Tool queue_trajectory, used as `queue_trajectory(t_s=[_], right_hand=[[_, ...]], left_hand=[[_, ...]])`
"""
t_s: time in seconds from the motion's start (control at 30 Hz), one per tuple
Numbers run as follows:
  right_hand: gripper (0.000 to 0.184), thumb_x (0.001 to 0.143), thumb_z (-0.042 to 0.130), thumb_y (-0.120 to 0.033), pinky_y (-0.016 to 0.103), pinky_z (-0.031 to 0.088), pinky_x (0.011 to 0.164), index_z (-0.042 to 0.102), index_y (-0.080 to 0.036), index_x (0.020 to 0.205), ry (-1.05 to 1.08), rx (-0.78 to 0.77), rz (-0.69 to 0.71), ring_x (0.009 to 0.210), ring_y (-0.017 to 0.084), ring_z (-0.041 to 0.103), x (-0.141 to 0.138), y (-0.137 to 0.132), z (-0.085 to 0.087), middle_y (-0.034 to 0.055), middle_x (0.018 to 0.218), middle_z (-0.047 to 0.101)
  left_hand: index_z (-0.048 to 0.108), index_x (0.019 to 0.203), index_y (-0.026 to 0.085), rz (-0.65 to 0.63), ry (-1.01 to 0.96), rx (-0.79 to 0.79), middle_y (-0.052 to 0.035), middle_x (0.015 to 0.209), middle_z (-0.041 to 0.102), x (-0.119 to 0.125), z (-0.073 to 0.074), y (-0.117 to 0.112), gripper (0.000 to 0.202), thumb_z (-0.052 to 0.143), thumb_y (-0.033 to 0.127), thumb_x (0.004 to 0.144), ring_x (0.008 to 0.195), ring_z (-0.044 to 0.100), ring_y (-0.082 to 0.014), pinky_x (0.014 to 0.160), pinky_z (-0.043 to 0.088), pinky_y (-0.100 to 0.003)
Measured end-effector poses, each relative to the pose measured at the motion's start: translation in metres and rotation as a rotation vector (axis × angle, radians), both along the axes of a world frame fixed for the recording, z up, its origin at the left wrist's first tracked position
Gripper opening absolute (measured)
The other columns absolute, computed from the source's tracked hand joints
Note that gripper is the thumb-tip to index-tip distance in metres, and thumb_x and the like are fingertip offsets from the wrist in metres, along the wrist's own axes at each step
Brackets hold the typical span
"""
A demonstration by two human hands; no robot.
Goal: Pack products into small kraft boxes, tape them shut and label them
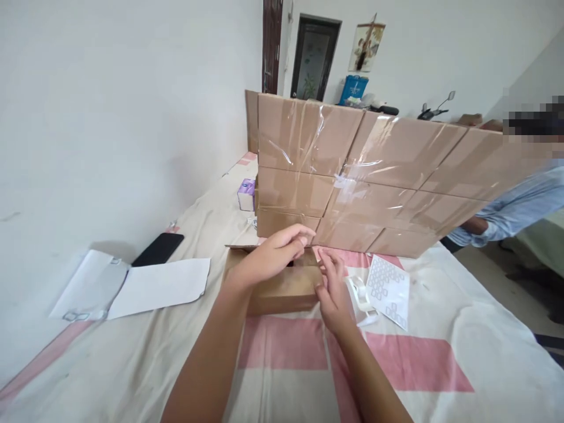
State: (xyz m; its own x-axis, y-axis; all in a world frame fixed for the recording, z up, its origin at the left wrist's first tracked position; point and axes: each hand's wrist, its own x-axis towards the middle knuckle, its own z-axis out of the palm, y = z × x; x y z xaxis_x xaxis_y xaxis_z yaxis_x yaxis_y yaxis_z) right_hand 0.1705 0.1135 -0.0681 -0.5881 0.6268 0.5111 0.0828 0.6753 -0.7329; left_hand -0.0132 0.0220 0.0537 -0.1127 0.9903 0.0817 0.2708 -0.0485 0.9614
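A small brown cardboard box (284, 294) lies on the cloth in front of me, its back flap raised and a dark gap showing near the top. My left hand (278, 254) reaches over its top, the index finger stretched to the right and the other fingers partly bent; nothing shows in it. At the box's right end, my right hand (333, 291) has its thumb against the front corner and its fingers along the side. Close to that hand lie a white tape dispenser (362, 295) and a white sheet with printed outlines (388, 288).
A wall of taped cardboard boxes (374, 170) stands behind the small box. On the left are white papers (161, 288), a black phone-like slab (158, 249) and a purple-and-white tissue pack (247, 195). At the right edge is another person's sleeve (524, 202).
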Motion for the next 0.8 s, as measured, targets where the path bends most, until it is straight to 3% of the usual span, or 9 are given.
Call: queue_trajectory(t_s=[0.07, 0.13, 0.2, 0.27, 0.33, 0.43, 0.53, 0.67, 0.8], right_hand=[[0.073, 0.094, 0.037, -0.016, 0.058, 0.032, 0.125, 0.024, -0.034, 0.163, 0.004, 0.075, 0.02, 0.159, 0.029, 0.021, -0.001, -0.006, 0.003, 0.0038, 0.172, 0.016], [0.076, 0.094, 0.033, -0.014, 0.059, 0.026, 0.127, 0.016, -0.033, 0.165, -0.012, 0.133, 0.06, 0.161, 0.027, 0.014, -0.003, -0.007, 0.005, 0.002, 0.173, 0.014], [0.069, 0.095, 0.035, -0.018, 0.06, 0.028, 0.126, 0.026, -0.032, 0.162, -0.006, 0.194, 0.07, 0.156, 0.028, 0.027, -0.005, -0.004, 0.004, 0.0044, 0.167, 0.033], [0.054, 0.097, 0.039, -0.024, 0.061, 0.033, 0.122, 0.046, -0.03, 0.151, 0.029, 0.239, 0.055, 0.147, 0.03, 0.041, -0.007, 0.0, 0.0, 0.0068, 0.15, 0.053], [0.043, 0.1, 0.041, -0.029, 0.062, 0.036, 0.12, 0.057, -0.028, 0.139, 0.056, 0.258, 0.059, 0.141, 0.03, 0.047, -0.008, 0.004, -0.004, 0.0078, 0.138, 0.062], [0.04, 0.102, 0.038, -0.03, 0.062, 0.033, 0.122, 0.061, -0.027, 0.136, 0.059, 0.259, 0.1, 0.146, 0.03, 0.043, -0.008, 0.006, -0.007, 0.0077, 0.141, 0.061], [0.037, 0.103, 0.039, -0.029, 0.06, 0.033, 0.122, 0.068, -0.028, 0.127, 0.076, 0.254, 0.105, 0.147, 0.03, 0.041, -0.009, 0.006, -0.008, 0.0064, 0.144, 0.06], [0.034, 0.103, 0.042, -0.03, 0.059, 0.034, 0.122, 0.072, -0.027, 0.119, 0.109, 0.234, 0.096, 0.146, 0.03, 0.043, -0.01, 0.005, -0.007, 0.0072, 0.141, 0.063], [0.035, 0.103, 0.042, -0.032, 0.059, 0.034, 0.122, 0.072, -0.025, 0.119, 0.113, 0.224, 0.09, 0.146, 0.03, 0.044, -0.011, 0.003, -0.006, 0.0082, 0.14, 0.064]], left_hand=[[0.065, 0.118, 0.026, -0.068, 0.028, -0.047, 0.0025, 0.077, 0.05, -0.007, 0.003, -0.004, 0.035, 0.043, 0.048, 0.102, 0.072, 0.049, -0.0131, 0.068, 0.041, -0.026], [0.067, 0.112, 0.026, -0.11, 0.074, -0.077, 0.0018, 0.078, 0.052, -0.01, 0.005, -0.009, 0.035, 0.044, 0.049, 0.101, 0.072, 0.05, -0.0136, 0.069, 0.042, -0.026], [0.067, 0.106, 0.025, -0.106, 0.116, -0.096, 0.0011, 0.08, 0.055, -0.01, 0.007, -0.013, 0.033, 0.045, 0.049, 0.1, 0.075, 0.054, -0.0145, 0.072, 0.044, -0.027], [0.066, 0.101, 0.025, -0.078, 0.117, -0.107, 0.0015, 0.08, 0.056, -0.011, 0.009, -0.015, 0.031, 0.046, 0.049, 0.099, 0.076, 0.056, -0.0148, 0.072, 0.044, -0.027], [0.065, 0.102, 0.025, -0.062, 0.076, -0.123, 0.0029, 0.074, 0.052, -0.012, 0.008, -0.015, 0.028, 0.046, 0.045, 0.099, 0.071, 0.053, -0.0138, 0.069, 0.042, -0.026], [0.064, 0.107, 0.024, -0.058, 0.016, -0.168, 0.0047, 0.066, 0.047, -0.017, 0.003, -0.012, 0.027, 0.044, 0.04, 0.098, 0.062, 0.044, -0.0125, 0.06, 0.035, -0.025], [0.064, 0.104, 0.024, 0.021, 0.048, -0.224, 0.0044, 0.065, 0.05, -0.021, -0.006, -0.005, 0.026, 0.043, 0.037, 0.097, 0.059, 0.043, -0.0122, 0.056, 0.031, -0.026], [0.059, 0.085, 0.023, 0.179, 0.209, -0.269, 0.0028, 0.069, 0.057, -0.021, -0.017, 0.004, 0.025, 0.041, 0.036, 0.096, 0.061, 0.048, -0.013, 0.058, 0.034, -0.028], [0.059, 0.086, 0.023, 0.158, 0.283, -0.253, 0.0014, 0.074, 0.061, -0.02, -0.019, 0.005, 0.027, 0.04, 0.04, 0.096, 0.066, 0.052, -0.0157, 0.063, 0.037, -0.031]])
